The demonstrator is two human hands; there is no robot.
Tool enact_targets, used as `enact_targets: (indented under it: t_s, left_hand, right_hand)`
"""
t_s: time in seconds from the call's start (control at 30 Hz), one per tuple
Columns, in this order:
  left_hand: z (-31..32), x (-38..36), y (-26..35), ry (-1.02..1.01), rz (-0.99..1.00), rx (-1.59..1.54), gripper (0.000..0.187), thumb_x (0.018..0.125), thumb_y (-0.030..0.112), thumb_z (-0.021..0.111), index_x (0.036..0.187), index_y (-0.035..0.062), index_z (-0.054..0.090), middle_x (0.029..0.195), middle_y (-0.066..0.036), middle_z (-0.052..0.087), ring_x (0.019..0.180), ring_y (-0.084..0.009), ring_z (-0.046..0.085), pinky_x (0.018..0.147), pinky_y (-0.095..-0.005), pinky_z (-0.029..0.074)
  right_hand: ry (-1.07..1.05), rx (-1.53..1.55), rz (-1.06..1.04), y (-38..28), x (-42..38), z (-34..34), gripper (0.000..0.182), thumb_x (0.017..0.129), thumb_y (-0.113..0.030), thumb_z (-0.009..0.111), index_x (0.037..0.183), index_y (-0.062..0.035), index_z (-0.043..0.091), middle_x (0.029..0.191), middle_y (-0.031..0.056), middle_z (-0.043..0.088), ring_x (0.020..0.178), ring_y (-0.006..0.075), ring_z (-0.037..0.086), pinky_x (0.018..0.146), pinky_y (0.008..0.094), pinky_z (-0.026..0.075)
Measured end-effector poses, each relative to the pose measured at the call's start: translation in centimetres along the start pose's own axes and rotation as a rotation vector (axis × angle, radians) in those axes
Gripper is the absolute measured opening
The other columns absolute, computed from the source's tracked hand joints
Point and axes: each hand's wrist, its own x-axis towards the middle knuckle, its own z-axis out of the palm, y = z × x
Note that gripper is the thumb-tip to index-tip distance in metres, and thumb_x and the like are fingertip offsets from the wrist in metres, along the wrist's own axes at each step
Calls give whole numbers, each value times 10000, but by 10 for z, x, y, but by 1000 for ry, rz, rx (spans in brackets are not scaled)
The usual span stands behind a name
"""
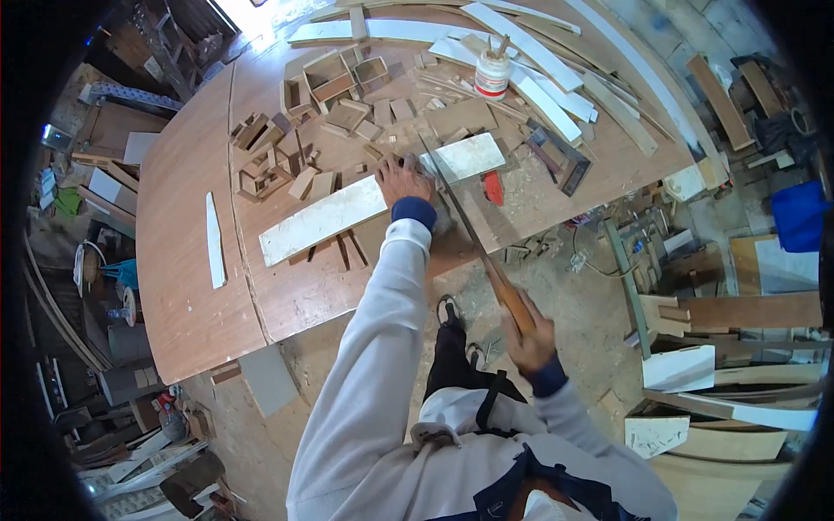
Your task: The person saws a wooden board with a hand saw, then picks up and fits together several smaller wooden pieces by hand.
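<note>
My left hand (405, 181) presses down on a long white board (334, 217) lying across the tabletop, its fingers spread over the board. My right hand (530, 337) is wrapped round the wooden handle of a handsaw (473, 241). The saw blade slants up and to the left, crossing the board just right of my left hand. Beyond the blade, the board's right part reaches toward a black and brown frame-like tool (560, 161). A small red object (493, 187) lies below that right part.
Small wooden boxes (332, 80) and offcuts cover the table (187, 260) behind the board. A white jar (493, 73) holding sticks stands beside long white strips (530, 43). A thin white piece (214, 239) lies at left. Stacked boards (747, 311) fill the right side.
</note>
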Motion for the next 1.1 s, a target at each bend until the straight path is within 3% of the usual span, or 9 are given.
enact_targets:
  t_s: [0.23, 0.33, 0.43, 0.67, 0.73, 0.8, 0.9, 0.97, 1.1]
  left_hand:
    - [8, -7, -7, -24, 25, 13, 307, 712, 238, 619, 990, 118, 674, 1145, -188, 538, 1141, -357, 475, 1017, -482, 326]
    - [5, -5, -5, -46, -15, 8, 326, 694, 240, 634, 997, 125, 671, 1156, -184, 538, 1153, -361, 470, 1035, -483, 314]
    - [0, -10, -6, -82, -6, 4, 368, 672, 247, 655, 1021, 132, 669, 1161, -178, 538, 1152, -364, 469, 1039, -485, 307]
    - [7, -18, -7, -80, -5, 3, 401, 655, 264, 684, 1039, 148, 671, 1187, -185, 537, 1180, -362, 456, 1045, -480, 298]
    - [5, 1, -5, -34, -12, 4, 400, 656, 263, 686, 1039, 152, 672, 1200, -186, 537, 1188, -361, 454, 1046, -478, 297]
    - [2, -8, -6, -162, -10, 14, 390, 666, 260, 682, 1042, 157, 672, 1221, -192, 534, 1199, -358, 453, 1042, -475, 298]
    - [4, -4, -8, -87, 0, 33, 386, 668, 265, 679, 1037, 155, 674, 1171, -182, 544, 1169, -355, 463, 1028, -475, 306]
    - [3, -7, -5, -94, 4, 22, 377, 668, 266, 675, 1028, 152, 677, 1153, -178, 547, 1155, -355, 468, 1023, -474, 309]
    - [7, -7, -8, -32, 34, 7, 334, 669, 249, 650, 984, 146, 688, 1127, -172, 551, 1129, -350, 478, 1011, -475, 319]
  right_hand:
    - [-131, 83, 292, -4, 38, 17, 481, 853, -119, 631, 1293, 26, 501, 969, 240, 665, 793, 349, 693, 691, 353, 550]
    - [0, -51, 40, 13, 3, 13, 471, 853, -111, 620, 1295, 8, 506, 873, 245, 650, 742, 345, 688, 649, 355, 539]
    - [94, 47, -28, 2, -20, 1, 484, 850, -117, 628, 1297, 16, 499, 851, 248, 639, 712, 348, 681, 615, 360, 529]
    - [-53, 55, 223, 10, 2, 17, 484, 849, -106, 631, 1298, 23, 505, 996, 219, 679, 711, 319, 706, 648, 359, 557]
    - [77, -2, -60, 15, -11, 16, 482, 848, -104, 632, 1301, 11, 510, 975, 211, 687, 690, 302, 709, 648, 351, 562]
    - [44, 43, 89, 13, -28, 9, 488, 844, -102, 640, 1299, 15, 511, 977, 210, 685, 715, 298, 713, 642, 349, 563]
    - [100, -20, -17, 20, -24, 14, 486, 839, -96, 645, 1295, 17, 516, 953, 204, 687, 716, 262, 715, 637, 328, 558]
    - [6, 60, 229, 15, -16, 10, 483, 835, -88, 644, 1293, 8, 522, 923, 205, 688, 726, 236, 716, 636, 313, 549]
    - [116, 91, 36, 20, -8, 14, 485, 833, -80, 637, 1298, -5, 523, 873, 195, 684, 692, 210, 703, 616, 310, 539]
